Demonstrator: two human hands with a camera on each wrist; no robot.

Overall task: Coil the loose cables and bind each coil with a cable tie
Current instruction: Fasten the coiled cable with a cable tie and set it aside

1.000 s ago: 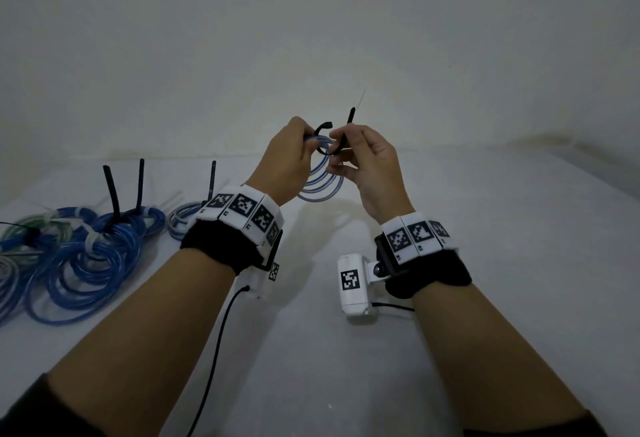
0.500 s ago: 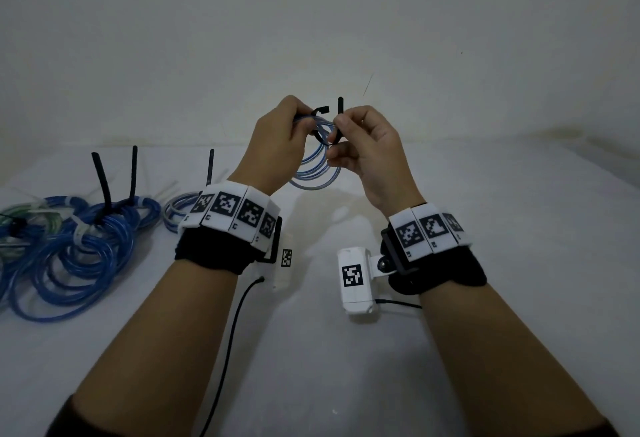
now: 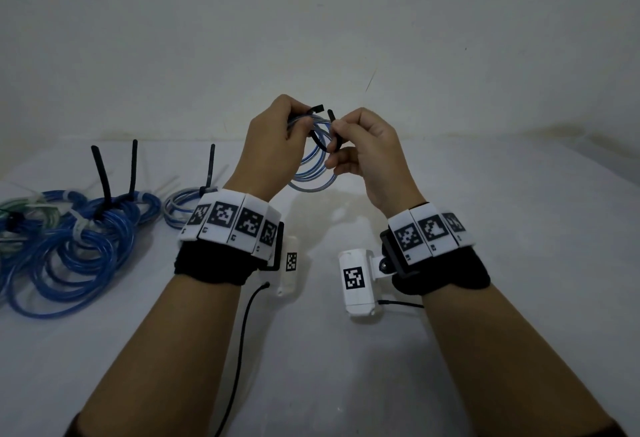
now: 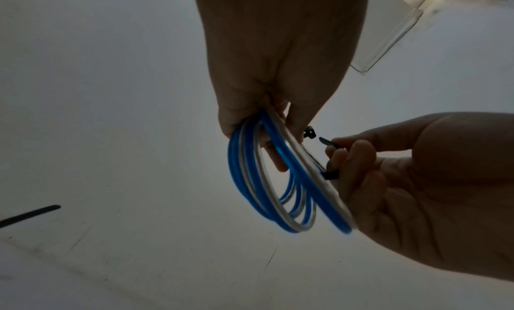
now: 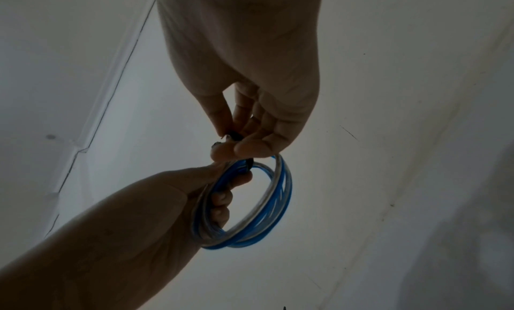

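Above the white table (image 3: 450, 350), your left hand (image 3: 273, 149) grips the blue-and-clear coil (image 3: 313, 166); at its 3 o'clock, your right hand (image 3: 367, 156) pinches the black cable tie (image 3: 337, 135) looped round it, ends unjoined.

Coil (image 3: 313, 163) between hands above table (image 3: 485, 298); bound coils (image 3: 79, 228) on table, far left.

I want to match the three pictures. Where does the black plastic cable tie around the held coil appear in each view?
Head: black plastic cable tie top centre, between both hands.
Left wrist: right of centre, pinched by the right hand.
Right wrist: centre, mostly hidden by fingers.
Shared landmark: the blue and white cable coil, gripped by the left hand.
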